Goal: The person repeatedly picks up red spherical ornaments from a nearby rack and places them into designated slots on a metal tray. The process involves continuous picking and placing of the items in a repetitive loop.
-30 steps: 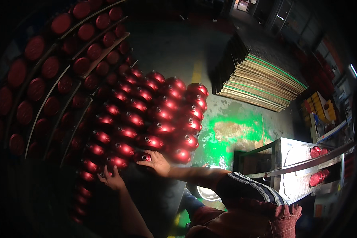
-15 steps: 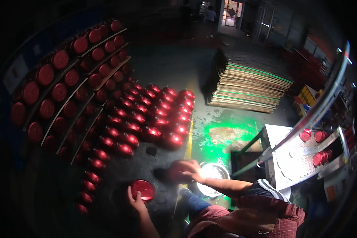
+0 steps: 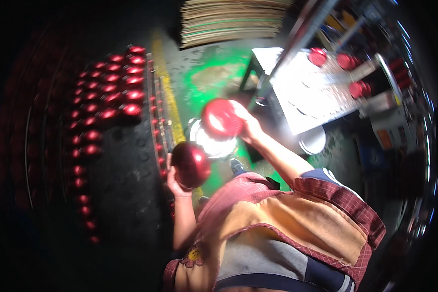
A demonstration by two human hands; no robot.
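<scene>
I hold two red, glossy round metal vessels that look like small cylinders. My left hand (image 3: 176,183) grips the darker red cylinder (image 3: 192,165) from its left side, its rounded body in shade. Further up and to the right, my right hand (image 3: 247,125) is wrapped round the right side of the brighter red cylinder (image 3: 221,118). Its far fingers are partly lost in glare. Below this cylinder, and partly hidden by it, a white bucket (image 3: 217,148) stands on the floor.
Rows of red cylinders (image 3: 111,87) stand on the floor at left. To the right, a brightly lit white table (image 3: 297,92) carries several red cylinders (image 3: 360,89). A metal bar (image 3: 282,61) slants past its edge. Stacked boards (image 3: 233,19) lie at the back.
My view has swung right. Both hands have come up from beside the rows toward the bucket, each with a red cylinder. The table now appears nearer.
</scene>
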